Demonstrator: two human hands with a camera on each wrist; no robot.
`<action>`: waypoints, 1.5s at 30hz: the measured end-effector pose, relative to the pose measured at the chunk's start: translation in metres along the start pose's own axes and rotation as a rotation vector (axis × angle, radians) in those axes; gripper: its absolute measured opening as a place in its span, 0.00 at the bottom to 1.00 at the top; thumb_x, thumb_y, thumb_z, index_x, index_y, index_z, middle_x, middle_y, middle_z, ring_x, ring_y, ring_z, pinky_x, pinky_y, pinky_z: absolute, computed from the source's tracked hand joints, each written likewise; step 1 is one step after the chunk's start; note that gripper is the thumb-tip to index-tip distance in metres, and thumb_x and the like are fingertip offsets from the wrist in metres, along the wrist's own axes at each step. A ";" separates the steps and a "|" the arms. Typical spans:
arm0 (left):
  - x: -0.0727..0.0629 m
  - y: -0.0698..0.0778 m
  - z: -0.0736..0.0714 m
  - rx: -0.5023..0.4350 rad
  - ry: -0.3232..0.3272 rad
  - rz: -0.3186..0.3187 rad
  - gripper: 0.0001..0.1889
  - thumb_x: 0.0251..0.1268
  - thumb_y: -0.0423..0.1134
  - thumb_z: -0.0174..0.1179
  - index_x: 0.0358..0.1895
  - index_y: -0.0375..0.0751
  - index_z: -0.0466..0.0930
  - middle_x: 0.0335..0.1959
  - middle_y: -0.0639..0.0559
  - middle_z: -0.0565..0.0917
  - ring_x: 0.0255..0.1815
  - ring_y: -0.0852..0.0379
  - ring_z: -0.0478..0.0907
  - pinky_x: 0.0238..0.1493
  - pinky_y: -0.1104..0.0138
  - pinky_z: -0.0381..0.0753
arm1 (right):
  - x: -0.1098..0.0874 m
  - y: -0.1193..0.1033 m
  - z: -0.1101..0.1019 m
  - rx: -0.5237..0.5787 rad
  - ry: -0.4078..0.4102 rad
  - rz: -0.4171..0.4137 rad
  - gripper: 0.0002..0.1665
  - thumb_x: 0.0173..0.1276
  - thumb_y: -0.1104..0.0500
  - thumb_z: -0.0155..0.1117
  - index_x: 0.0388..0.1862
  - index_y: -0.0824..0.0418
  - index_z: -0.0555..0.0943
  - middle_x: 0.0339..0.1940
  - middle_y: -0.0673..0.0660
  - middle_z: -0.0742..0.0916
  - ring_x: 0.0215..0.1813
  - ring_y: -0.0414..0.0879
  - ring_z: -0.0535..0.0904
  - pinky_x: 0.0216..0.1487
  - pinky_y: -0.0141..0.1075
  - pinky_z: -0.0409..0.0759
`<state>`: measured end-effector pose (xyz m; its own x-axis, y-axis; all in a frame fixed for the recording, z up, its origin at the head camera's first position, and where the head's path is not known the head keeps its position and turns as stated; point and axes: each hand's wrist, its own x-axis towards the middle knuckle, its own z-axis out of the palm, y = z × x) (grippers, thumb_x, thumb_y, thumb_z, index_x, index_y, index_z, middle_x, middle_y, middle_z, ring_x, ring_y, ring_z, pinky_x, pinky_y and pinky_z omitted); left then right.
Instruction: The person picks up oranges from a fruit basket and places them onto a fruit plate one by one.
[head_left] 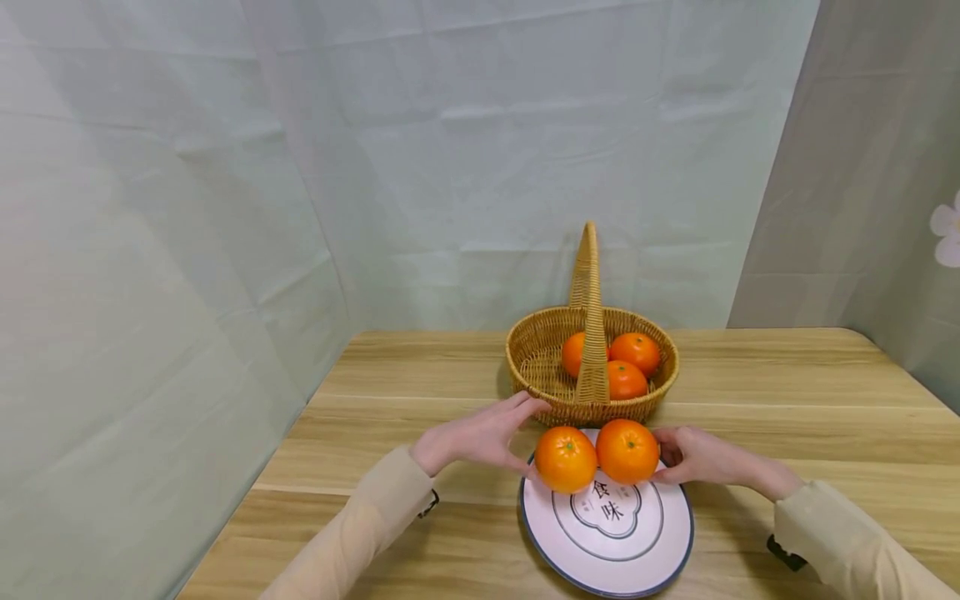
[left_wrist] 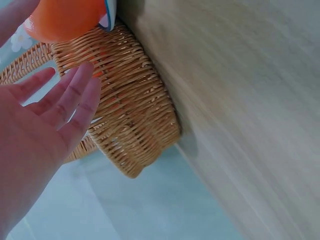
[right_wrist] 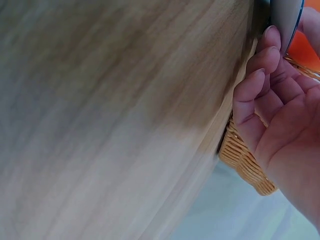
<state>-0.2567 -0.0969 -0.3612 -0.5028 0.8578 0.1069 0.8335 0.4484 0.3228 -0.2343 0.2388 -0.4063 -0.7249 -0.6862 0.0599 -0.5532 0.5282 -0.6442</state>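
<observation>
Standing bhd plate: basket w/ 3 oranges, handle upright.

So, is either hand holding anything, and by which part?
The left hand, beside the left orange, holds nothing. Whether the right hand grips the right orange or the plate cannot be told.

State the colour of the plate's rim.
The plate has a dark blue rim; it shows best in the head view.

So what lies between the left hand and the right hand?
One orange by the left hand and another orange by the right hand, side by side over the far part of the plate; the head view shows this.
</observation>
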 end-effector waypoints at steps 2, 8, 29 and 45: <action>-0.002 0.000 0.001 -0.007 -0.010 -0.017 0.44 0.45 0.51 0.69 0.64 0.37 0.57 0.52 0.45 0.66 0.42 0.53 0.70 0.40 0.72 0.69 | 0.000 0.000 0.000 0.001 -0.001 0.004 0.16 0.54 0.57 0.67 0.37 0.61 0.73 0.19 0.44 0.73 0.24 0.37 0.67 0.23 0.30 0.65; -0.006 -0.002 0.002 -0.033 -0.016 -0.074 0.42 0.46 0.54 0.67 0.62 0.37 0.59 0.49 0.46 0.67 0.38 0.56 0.70 0.35 0.73 0.69 | 0.000 0.001 0.000 0.000 -0.001 0.008 0.16 0.55 0.56 0.67 0.38 0.61 0.73 0.20 0.44 0.73 0.24 0.37 0.67 0.23 0.30 0.65; -0.013 -0.006 0.013 -0.037 -0.135 -0.091 0.19 0.54 0.55 0.60 0.37 0.44 0.70 0.20 0.59 0.69 0.19 0.66 0.64 0.21 0.74 0.64 | -0.001 0.000 0.001 0.002 0.008 -0.006 0.15 0.54 0.58 0.67 0.37 0.62 0.73 0.19 0.44 0.73 0.23 0.36 0.67 0.22 0.30 0.65; -0.012 -0.006 0.026 -0.050 -0.198 -0.127 0.14 0.58 0.53 0.58 0.29 0.48 0.70 0.17 0.61 0.70 0.16 0.67 0.64 0.19 0.75 0.64 | 0.000 0.000 0.001 0.007 0.001 0.007 0.15 0.54 0.58 0.67 0.37 0.62 0.73 0.19 0.44 0.73 0.23 0.36 0.67 0.22 0.30 0.65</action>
<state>-0.2496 -0.1032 -0.3889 -0.5439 0.8302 -0.1221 0.7518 0.5468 0.3685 -0.2342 0.2390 -0.4070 -0.7296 -0.6816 0.0562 -0.5450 0.5299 -0.6498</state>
